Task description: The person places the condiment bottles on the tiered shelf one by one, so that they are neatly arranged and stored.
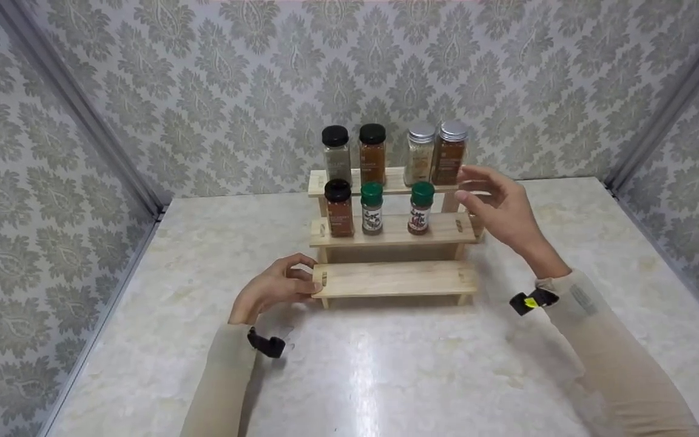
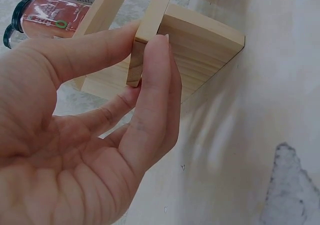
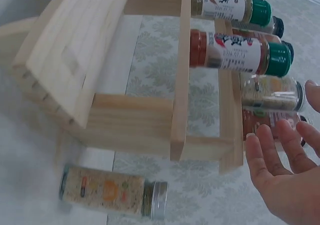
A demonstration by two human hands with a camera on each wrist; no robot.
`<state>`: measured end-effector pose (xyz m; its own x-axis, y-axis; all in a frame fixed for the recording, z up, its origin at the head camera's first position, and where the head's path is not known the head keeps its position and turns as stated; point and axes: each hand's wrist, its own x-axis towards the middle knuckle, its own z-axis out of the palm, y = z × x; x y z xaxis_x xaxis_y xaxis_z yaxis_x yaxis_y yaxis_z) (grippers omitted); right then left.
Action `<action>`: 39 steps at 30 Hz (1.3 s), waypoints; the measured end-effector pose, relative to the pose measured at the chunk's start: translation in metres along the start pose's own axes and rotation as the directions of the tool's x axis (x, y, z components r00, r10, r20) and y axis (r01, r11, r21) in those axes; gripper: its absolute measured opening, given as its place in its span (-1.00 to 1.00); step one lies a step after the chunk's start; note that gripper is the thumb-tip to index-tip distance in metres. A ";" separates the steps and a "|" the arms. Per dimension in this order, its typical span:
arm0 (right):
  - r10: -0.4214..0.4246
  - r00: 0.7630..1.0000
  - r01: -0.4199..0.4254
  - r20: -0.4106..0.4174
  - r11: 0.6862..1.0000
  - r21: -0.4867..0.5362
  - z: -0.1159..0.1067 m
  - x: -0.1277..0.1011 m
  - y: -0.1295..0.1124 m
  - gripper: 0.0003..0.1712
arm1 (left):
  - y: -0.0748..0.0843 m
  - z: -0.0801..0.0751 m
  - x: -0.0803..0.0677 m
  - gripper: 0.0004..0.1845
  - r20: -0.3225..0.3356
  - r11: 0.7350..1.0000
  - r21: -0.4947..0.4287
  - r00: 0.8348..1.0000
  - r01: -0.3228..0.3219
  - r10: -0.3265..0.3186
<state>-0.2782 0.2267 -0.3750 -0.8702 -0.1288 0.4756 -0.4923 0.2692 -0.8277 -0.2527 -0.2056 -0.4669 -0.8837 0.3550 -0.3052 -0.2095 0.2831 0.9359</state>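
Observation:
A three-step wooden spice rack [image 1: 395, 278] stands mid-table. My left hand [image 1: 304, 278] grips the left end of its bottom step; in the left wrist view the thumb and fingers [image 2: 150, 100] pinch the rack's side piece [image 2: 200, 50]. My right hand [image 1: 468, 183] hovers open by the rack's right end, close to a silver-lidded brown jar [image 1: 449, 153] on the top step and touching nothing. The right wrist view shows its straight fingers [image 3: 262, 150] apart from the jars.
The top step carries several jars, such as a black-lidded one [image 1: 335, 152]. The middle step holds a red jar [image 1: 339, 207] and two green-lidded jars [image 1: 371, 207]. Behind the rack a silver-lidded jar [image 3: 105, 191] lies on its side. Patterned walls enclose the marble table [image 1: 386, 376].

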 end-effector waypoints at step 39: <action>0.230 0.973 -0.223 0.003 0.946 -0.237 -0.038 0.001 0.102 -0.34 | 0.001 0.001 -0.002 -0.47 -0.002 1.000 0.001 1.000 0.009 -0.009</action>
<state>-0.3283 0.2907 -0.4481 -0.9601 -0.0667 0.2715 -0.2667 0.5097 -0.8180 -0.2508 -0.2045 -0.4654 -0.8826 0.3502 -0.3136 -0.2175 0.2871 0.9329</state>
